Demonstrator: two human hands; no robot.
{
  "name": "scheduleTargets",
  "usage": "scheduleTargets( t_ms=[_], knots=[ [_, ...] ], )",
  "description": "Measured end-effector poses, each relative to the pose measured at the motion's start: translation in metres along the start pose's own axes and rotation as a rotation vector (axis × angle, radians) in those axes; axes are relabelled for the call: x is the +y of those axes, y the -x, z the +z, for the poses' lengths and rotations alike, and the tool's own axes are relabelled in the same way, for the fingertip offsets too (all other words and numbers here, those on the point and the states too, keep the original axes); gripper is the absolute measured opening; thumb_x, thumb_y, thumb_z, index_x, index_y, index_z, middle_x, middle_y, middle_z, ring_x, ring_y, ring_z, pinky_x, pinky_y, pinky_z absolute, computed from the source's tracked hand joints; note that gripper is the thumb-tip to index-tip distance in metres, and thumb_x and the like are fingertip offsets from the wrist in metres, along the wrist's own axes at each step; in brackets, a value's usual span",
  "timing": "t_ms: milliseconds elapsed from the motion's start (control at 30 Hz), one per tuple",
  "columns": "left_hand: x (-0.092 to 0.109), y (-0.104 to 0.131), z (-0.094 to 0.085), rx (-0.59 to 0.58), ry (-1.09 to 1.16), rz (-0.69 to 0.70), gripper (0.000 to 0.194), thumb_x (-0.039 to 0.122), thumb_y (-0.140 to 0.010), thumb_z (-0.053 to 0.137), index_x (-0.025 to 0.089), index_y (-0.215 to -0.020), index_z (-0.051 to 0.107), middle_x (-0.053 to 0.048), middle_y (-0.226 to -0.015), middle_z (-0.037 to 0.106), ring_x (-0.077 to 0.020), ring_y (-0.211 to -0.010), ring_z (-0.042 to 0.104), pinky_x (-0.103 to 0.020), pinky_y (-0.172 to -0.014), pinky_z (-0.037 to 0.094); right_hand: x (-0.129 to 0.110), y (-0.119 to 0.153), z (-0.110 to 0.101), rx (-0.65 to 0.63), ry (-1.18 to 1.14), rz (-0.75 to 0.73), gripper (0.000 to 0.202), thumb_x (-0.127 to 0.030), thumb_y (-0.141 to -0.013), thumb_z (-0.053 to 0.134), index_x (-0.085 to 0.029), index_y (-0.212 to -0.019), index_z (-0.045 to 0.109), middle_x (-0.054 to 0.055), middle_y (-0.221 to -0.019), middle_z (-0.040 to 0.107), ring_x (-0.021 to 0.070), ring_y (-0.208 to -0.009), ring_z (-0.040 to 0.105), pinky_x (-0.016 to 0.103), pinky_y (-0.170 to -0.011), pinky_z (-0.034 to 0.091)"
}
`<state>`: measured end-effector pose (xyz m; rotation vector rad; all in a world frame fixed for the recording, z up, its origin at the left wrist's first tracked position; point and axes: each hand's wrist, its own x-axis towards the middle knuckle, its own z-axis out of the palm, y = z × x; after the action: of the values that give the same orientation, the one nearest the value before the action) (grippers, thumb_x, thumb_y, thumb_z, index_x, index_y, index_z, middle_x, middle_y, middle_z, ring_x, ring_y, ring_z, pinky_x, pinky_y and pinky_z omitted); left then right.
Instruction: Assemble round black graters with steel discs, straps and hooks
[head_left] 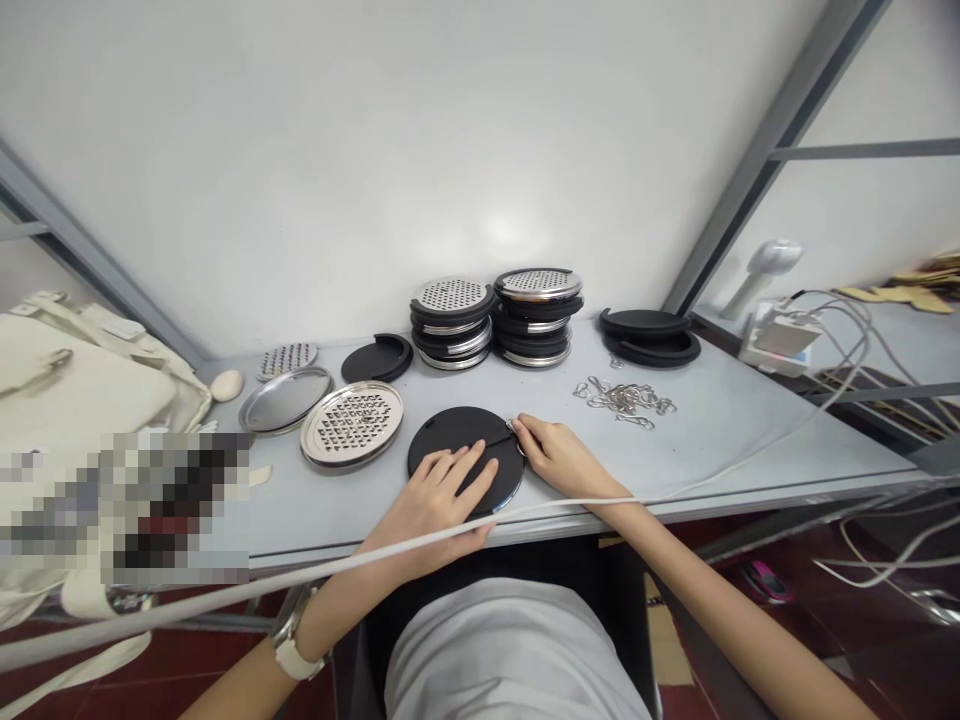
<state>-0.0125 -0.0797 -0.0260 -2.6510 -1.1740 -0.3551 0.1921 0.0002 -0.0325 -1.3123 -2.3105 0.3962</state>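
Fingers of my left hand (pixel 435 498) lie spread and open on the black disc (pixel 450 425), which sits near the front edge of the surface (pixel 720 430). My right hand (pixel 559 460) pinches what looks like a small metal clip (pixel 511 427) at the disc's right rim; the fingertips hide most of it. I take the step to be working that clip at the rim; the next move calls for a steady disc and careful fingertip guiding. Loose clips (pixel 626 398) lie toward the surface's right end.
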Motion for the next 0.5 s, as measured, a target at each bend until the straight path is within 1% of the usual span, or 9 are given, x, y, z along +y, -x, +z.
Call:
scheduleTargets(
  t_ms=[100,333,500],
  knots=[
    [-0.0003,0.0,0.0001,0.006,0.007,0.005,0.056,0.036,-0.087,0.05,0.013,-0.136,0.039,-0.017,-0.142,0.035,-0.0313,-0.123,0.04,-0.045,-0.098,0.036,0.0009,-0.0006,0.0005,-0.006,0.017,0.001,0.03,-0.027,-0.097,0.029,-0.021,-0.075,0.048,0.0,-0.063,0.058,0.0146,-0.056,0.055,0.023,-0.056,0.03],
    [-0.0006,0.0003,0.0,-0.008,-0.005,0.006,0.055,0.037,-0.089,0.046,0.012,-0.137,0.038,-0.017,-0.143,0.033,-0.0306,-0.125,0.037,-0.045,-0.099,0.035,0.001,-0.0013,0.0015,-0.015,0.048,-0.003,0.032,-0.026,-0.098,0.027,-0.02,-0.078,0.051,0.002,-0.066,0.062,0.0148,-0.059,0.057,0.022,-0.057,0.031],
    [0.0,0.0002,-0.0009,0.018,0.005,0.009,0.056,0.035,-0.086,0.05,0.012,-0.136,0.04,-0.018,-0.142,0.036,-0.0308,-0.124,0.039,-0.045,-0.099,0.036,0.0013,-0.0004,0.0023,-0.018,0.053,0.015,0.034,-0.029,-0.098,0.027,-0.019,-0.08,0.054,0.003,-0.071,0.066,0.0157,-0.062,0.061,0.023,-0.058,0.032]
  ],
)
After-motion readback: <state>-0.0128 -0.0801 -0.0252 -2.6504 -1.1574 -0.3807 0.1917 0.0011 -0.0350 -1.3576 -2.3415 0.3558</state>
